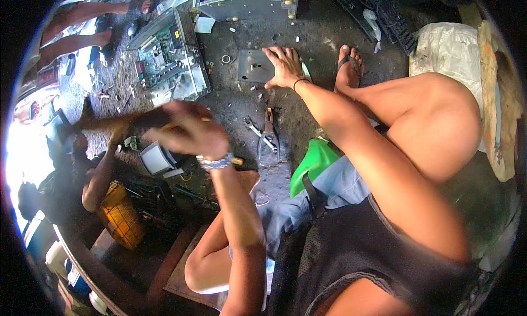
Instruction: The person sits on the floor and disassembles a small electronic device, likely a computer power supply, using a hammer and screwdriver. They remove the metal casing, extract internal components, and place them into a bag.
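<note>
Spread and flat, my right hand (285, 67) presses on the right part of a thin dark metal plate (250, 65) lying on the ground. A pale green edge shows beside its wrist. My left hand (192, 134) is raised at left of centre, smeared by motion, with a patterned band at the wrist. A long dark blurred shape (129, 120) stretches leftward from behind it; whether my left hand holds this is unclear. Between my hands, pliers (268, 132) with rusty jaws lie across a slim metal tool (261, 135). Near the plate sits a small metal ring (225, 59).
An opened metal case with circuit boards (164, 66) stands at upper left; another metal casing (247, 6) is at the top. A co-worker's arm (96, 184) is beside a yellow basket (121, 217). Green plastic (315, 162) lies by my lap. A white sack (444, 47) stands right.
</note>
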